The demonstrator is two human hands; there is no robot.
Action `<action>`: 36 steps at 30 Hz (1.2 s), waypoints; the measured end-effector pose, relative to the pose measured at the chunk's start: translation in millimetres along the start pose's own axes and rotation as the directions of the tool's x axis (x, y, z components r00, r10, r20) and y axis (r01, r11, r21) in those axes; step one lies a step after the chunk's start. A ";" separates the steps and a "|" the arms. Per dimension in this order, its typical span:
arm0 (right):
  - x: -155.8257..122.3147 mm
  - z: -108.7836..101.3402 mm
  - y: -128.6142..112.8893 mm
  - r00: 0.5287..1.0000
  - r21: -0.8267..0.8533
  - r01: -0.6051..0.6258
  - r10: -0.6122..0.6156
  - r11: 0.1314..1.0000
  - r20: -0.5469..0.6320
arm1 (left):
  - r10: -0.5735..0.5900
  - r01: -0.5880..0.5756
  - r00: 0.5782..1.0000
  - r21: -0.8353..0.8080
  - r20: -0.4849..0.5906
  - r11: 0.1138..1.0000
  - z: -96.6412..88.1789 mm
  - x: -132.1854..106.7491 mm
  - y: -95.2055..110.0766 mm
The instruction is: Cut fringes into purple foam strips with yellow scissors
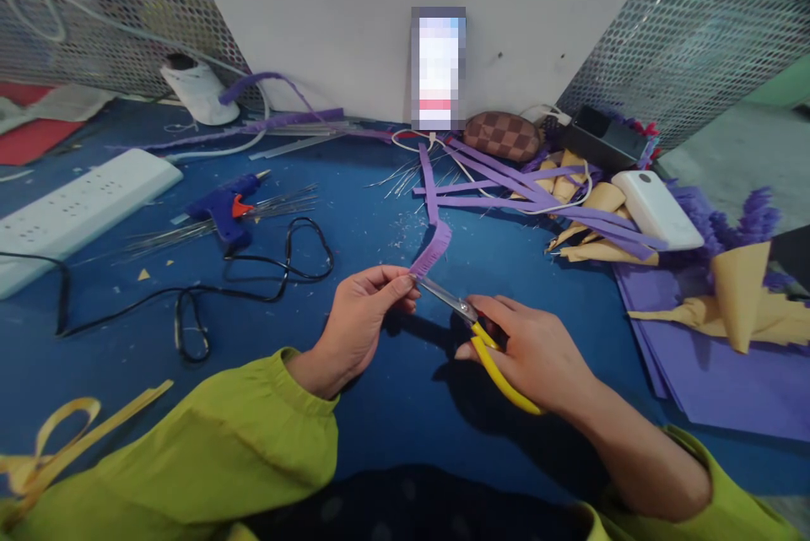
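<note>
- In the head view, I have the purple paper strip (434, 247) ahead of me near the middle, its lower end at the left grip (364, 321). The upper stretch is plain and flat; the lower stretch is finely fringed and bends over toward the fingers.
- Small pale scraps dot the blue worktop (386, 414) just beside the strip's bend.
- Toward the back, the strip's far end reaches close under the phone (439, 73), which stands upright against the white wall (316, 18).
- On the left I have bare surface between the fringed stretch and the black cord (253, 296), whose loops lie near the left grip; the blue glue gun (228, 203) sits farther back.
- On the right, a bare patch lies beyond the scissors (454, 301), bounded at the back by loose purple strips (474, 202) and at the side by stacked purple sheets (740, 389).
- My left grip is narrow, thumb against fingers, pinching the strip's lower end.
- My right grip (537, 347) is wrapped around the yellow handles of the scissors. The blades look nearly together, tips right at the pinched end; I cannot tell whether paper lies between them.
</note>
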State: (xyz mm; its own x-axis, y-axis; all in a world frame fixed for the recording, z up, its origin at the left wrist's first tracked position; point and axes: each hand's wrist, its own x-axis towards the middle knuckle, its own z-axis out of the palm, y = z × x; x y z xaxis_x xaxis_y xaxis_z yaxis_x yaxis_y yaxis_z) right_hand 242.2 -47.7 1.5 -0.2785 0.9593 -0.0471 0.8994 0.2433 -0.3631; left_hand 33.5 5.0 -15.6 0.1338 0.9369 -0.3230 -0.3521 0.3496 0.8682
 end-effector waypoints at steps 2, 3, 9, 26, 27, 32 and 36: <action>-0.1 -0.3 0.0 1.000 0.013 0.004 -0.003 1.000 -0.004 | -0.005 0.005 1.000 0.013 0.002 1.000 0.2 -0.3 0.0; -0.1 -0.4 0.0 1.000 0.014 0.004 -0.004 1.000 -0.006 | -0.009 0.009 1.000 0.020 0.002 1.000 0.3 -0.5 0.0; -0.6 0.8 0.3 0.998 -0.036 0.020 -0.022 0.999 -0.056 | -0.013 0.012 1.000 0.072 0.010 0.997 0.2 -1.3 0.4; 0.3 -8.1 -0.3 0.998 0.071 -0.030 0.027 0.997 0.050 | -0.022 0.018 0.999 0.132 0.025 0.991 -1.4 0.3 -1.2; 0.4 -8.0 -0.2 0.998 0.074 -0.031 0.027 0.997 0.054 | -0.023 0.020 0.999 0.133 0.025 0.991 -1.5 0.3 -1.0; 1.1 -6.5 0.6 0.999 0.079 -0.026 0.022 0.997 0.049 | -0.034 0.029 0.999 0.135 0.035 0.990 -2.1 0.7 -0.6; 2.3 -4.9 1.3 0.998 0.016 -0.036 0.035 0.999 0.057 | -0.033 0.027 0.998 0.123 0.046 0.992 -1.6 1.2 0.1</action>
State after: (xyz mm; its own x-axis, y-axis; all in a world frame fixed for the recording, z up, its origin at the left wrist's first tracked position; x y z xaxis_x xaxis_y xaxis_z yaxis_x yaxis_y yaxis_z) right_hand 244.4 -44.5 5.5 -0.2658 0.9575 -0.1124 0.9032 0.2065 -0.3764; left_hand 32.2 6.1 -16.5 0.1876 0.9237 -0.3340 -0.2320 0.3721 0.8987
